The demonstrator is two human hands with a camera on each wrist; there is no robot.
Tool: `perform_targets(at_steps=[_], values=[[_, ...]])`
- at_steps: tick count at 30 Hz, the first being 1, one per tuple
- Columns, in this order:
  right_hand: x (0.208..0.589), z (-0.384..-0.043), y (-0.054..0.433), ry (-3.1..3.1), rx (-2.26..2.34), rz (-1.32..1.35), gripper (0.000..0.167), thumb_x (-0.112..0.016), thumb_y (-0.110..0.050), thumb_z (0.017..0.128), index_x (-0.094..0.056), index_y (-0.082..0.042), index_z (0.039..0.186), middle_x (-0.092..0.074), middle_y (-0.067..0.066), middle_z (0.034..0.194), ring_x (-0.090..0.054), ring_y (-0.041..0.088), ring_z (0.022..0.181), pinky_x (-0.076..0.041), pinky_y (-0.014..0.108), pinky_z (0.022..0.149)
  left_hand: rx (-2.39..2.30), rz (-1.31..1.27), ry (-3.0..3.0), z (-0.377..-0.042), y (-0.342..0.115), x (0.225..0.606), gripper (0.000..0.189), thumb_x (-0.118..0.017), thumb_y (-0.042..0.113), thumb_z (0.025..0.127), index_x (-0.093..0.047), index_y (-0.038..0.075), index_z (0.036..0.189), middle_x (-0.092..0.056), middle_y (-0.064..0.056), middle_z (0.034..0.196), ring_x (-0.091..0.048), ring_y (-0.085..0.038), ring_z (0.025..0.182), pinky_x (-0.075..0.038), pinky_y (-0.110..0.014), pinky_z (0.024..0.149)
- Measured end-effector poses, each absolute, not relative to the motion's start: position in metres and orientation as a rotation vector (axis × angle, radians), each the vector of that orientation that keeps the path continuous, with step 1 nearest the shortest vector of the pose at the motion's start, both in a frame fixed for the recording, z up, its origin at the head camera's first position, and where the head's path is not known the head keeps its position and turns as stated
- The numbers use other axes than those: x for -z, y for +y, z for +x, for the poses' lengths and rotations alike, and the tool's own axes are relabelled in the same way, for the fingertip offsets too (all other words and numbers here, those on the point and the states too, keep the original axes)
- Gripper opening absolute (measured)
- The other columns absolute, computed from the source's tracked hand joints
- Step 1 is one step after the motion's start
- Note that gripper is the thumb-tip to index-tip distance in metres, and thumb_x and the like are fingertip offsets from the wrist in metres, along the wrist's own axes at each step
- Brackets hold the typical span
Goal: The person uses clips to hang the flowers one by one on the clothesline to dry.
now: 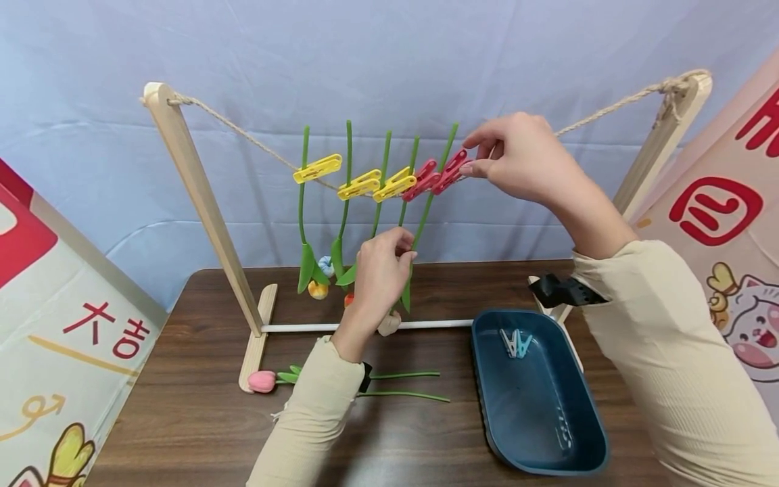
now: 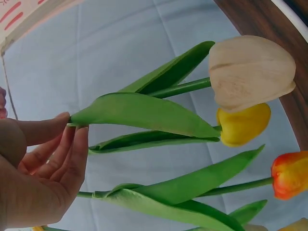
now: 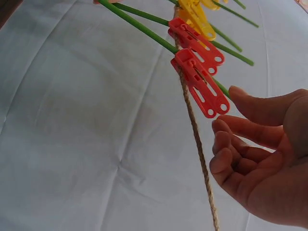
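Observation:
My left hand [image 1: 382,274] pinches the green stem of a white tulip [image 2: 252,72] between thumb and fingers, at the base of its leaves. The tulip hangs head down from a twine rope [image 3: 195,127], held by a red clothespin [image 3: 202,82]. Beside that clothespin, my right hand [image 1: 526,155] has its thumb and fingers parted, with nothing between them. Another red clothespin [image 3: 196,44] and several yellow clothespins [image 1: 359,184] hold more tulips upside down on the rope, including an orange tulip [image 2: 290,174] and a yellow tulip [image 2: 244,125].
Wooden posts [image 1: 201,196] carry the rope, with a white rod [image 1: 438,324] low between them. A dark blue basin [image 1: 529,406] holds white and blue clothespins [image 1: 516,343]. A pink tulip [image 1: 262,381] and another green stem [image 1: 404,394] lie on the brown table [image 1: 182,406].

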State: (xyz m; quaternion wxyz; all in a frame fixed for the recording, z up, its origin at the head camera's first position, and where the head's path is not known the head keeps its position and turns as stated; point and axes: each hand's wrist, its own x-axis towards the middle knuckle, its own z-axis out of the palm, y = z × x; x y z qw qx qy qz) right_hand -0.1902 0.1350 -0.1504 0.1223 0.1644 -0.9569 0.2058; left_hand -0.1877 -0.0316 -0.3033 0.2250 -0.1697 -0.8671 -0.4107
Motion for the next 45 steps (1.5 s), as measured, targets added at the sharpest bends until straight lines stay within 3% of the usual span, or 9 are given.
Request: perform_targets(at_steps=[10, 17, 29, 37, 45], values=[[0.154, -0.179, 0.155, -2.806, -0.759, 0.419, 0.021, -0.066, -0.017, 0.084, -0.064, 0.001, 0.095, -0.062, 0.008, 0.077, -0.056, 0.017, 0.062, -0.039, 0.027, 0.057, 1.152, -0.464, -2.397, -0.187, -0.034, 0.305, 0.011, -0.066, 0.004, 0.083, -0.067, 0.004, 0.093, -0.067, -0.005, 0.082, -0.062, -0.018, 0.073, -0.048, -0.031, 0.065], [0.176, -0.178, 0.176, -2.978, -0.834, 0.429, 0.018, -0.063, -0.014, 0.086, -0.064, 0.001, 0.097, -0.061, 0.005, 0.069, -0.056, 0.019, 0.062, -0.044, 0.027, 0.055, 1.151, -0.438, -2.418, -0.187, -0.037, 0.305, 0.01, -0.067, 0.004, 0.082, -0.067, 0.004, 0.092, -0.067, -0.005, 0.083, -0.062, -0.017, 0.074, -0.048, -0.031, 0.066], [0.298, -0.192, 0.237, -3.195, -1.236, 0.383, 0.011, -0.051, 0.004, 0.086, -0.061, 0.009, 0.088, -0.06, 0.007, 0.071, -0.058, 0.019, 0.062, -0.049, 0.03, 0.056, 1.175, -0.433, -2.426, -0.186, -0.043, 0.312, 0.007, -0.065, 0.006, 0.084, -0.068, 0.004, 0.09, -0.067, -0.004, 0.08, -0.063, -0.017, 0.075, -0.048, -0.034, 0.069], [0.392, -0.193, 0.272, -3.212, -1.436, 0.216, 0.016, -0.046, 0.004, 0.089, -0.06, 0.012, 0.091, -0.06, 0.015, 0.082, -0.059, 0.024, 0.068, -0.05, 0.037, 0.061, 1.159, -0.442, -2.418, -0.184, -0.048, 0.315, 0.006, -0.066, 0.009, 0.083, -0.068, 0.006, 0.089, -0.067, -0.003, 0.08, -0.062, -0.016, 0.072, -0.047, -0.032, 0.066], [0.439, -0.184, 0.29, -3.134, -1.326, 0.043, 0.021, -0.046, 0.01, 0.083, -0.057, 0.022, 0.096, -0.058, 0.031, 0.091, -0.061, 0.029, 0.073, -0.052, 0.039, 0.062, 1.174, -0.445, -2.44, -0.183, -0.051, 0.321, 0.006, -0.066, 0.008, 0.084, -0.068, 0.005, 0.088, -0.067, -0.004, 0.079, -0.062, -0.017, 0.072, -0.048, -0.032, 0.064]])
